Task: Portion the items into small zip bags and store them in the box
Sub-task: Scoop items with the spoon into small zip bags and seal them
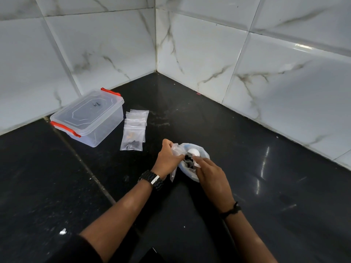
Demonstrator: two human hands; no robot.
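Note:
My left hand grips a small clear zip bag at its top edge, and the bag hangs down past my wrist. My right hand reaches its fingers into a larger clear plastic bag on the black counter, touching small black pieces beside a white round item. Whether the fingers pinch a piece is hidden. A clear plastic box with a shut lid and red clips stands at the left. Several small zip bags lie in a row beside it, the nearest holding dark and tan bits.
White marble-look tiled walls meet in a corner behind the counter. A seam crosses the black counter top on the left. A small white scrap lies near the front left.

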